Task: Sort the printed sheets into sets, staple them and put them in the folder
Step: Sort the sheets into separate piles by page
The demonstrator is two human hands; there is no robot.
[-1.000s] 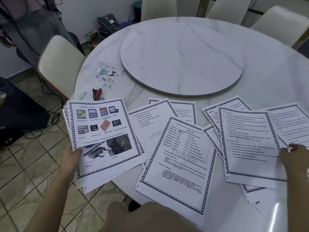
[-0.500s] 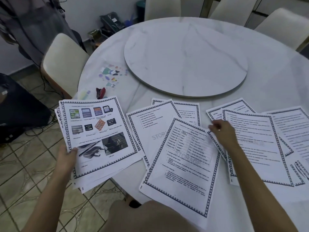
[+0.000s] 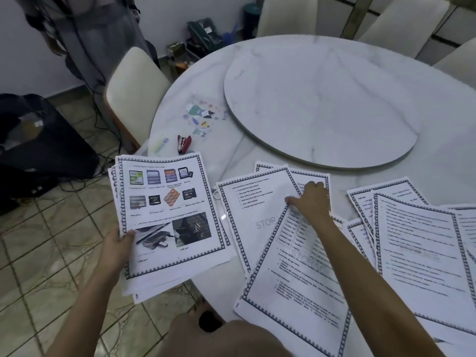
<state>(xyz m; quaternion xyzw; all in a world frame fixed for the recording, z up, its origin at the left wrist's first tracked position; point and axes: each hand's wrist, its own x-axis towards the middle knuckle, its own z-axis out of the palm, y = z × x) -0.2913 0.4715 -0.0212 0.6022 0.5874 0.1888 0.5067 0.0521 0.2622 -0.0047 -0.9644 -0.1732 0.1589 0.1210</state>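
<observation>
My left hand (image 3: 117, 247) grips a stack of printed sheets (image 3: 170, 217) by its lower left edge; the top page shows colour pictures of memory cards. The stack hangs partly over the table's left edge. My right hand (image 3: 310, 202) lies on the spread sheets in the middle, its fingers touching the top corner of a table-printed sheet (image 3: 296, 274) that overlaps a bullet-list sheet (image 3: 255, 210). More bordered sheets (image 3: 417, 243) fan out to the right. A red stapler (image 3: 184, 144) lies on the table behind the held stack.
The round marble table (image 3: 257, 65) carries a lazy Susan (image 3: 322, 104) at its centre. Small coloured paper scraps (image 3: 201, 117) lie near the stapler. Cream chairs (image 3: 134, 94) stand around the table. A black bag (image 3: 33, 150) and cables sit on the tiled floor at left.
My right hand has travelled leftward from the right-hand sheets to the middle ones. My left hand keeps holding the picture stack.
</observation>
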